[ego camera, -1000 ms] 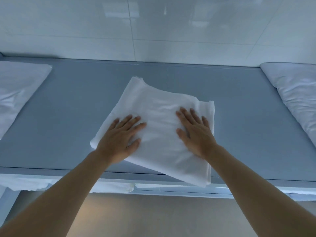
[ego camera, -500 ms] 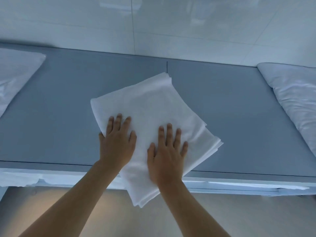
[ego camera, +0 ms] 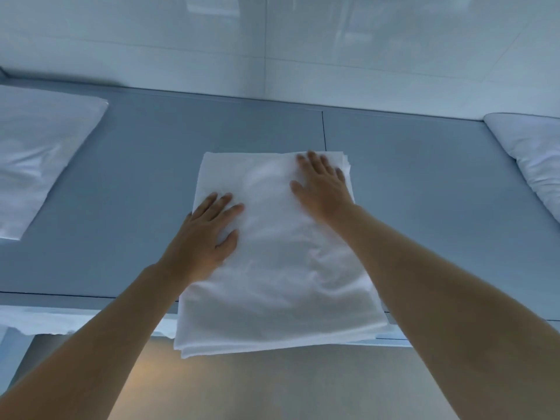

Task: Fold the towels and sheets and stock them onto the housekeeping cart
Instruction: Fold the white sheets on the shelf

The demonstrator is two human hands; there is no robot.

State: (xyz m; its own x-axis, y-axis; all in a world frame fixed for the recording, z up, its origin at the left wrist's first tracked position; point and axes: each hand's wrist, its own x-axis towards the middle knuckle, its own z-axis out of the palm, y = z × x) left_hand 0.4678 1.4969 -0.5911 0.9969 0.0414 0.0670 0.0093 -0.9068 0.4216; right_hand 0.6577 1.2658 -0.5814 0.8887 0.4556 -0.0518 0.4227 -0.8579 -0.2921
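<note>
A folded white sheet [ego camera: 272, 262] lies on the grey table [ego camera: 136, 165], squared to the table with its near end hanging over the front edge. My left hand [ego camera: 206, 237] lies flat on the sheet's left side, fingers straight. My right hand [ego camera: 322, 184] presses flat on the far right corner of the sheet, fingers spread. Neither hand grips the cloth.
A white folded linen [ego camera: 36, 153] lies at the table's left end and a white pillow [ego camera: 533, 156] at the right end. A glossy tiled wall [ego camera: 272, 40] rises behind the table. White cloth [ego camera: 45, 322] shows on a shelf under the front edge.
The sheet has been turned from a diagonal lie to square with the table. My right hand slid to the far right corner; my left hand shifted to the left side.
</note>
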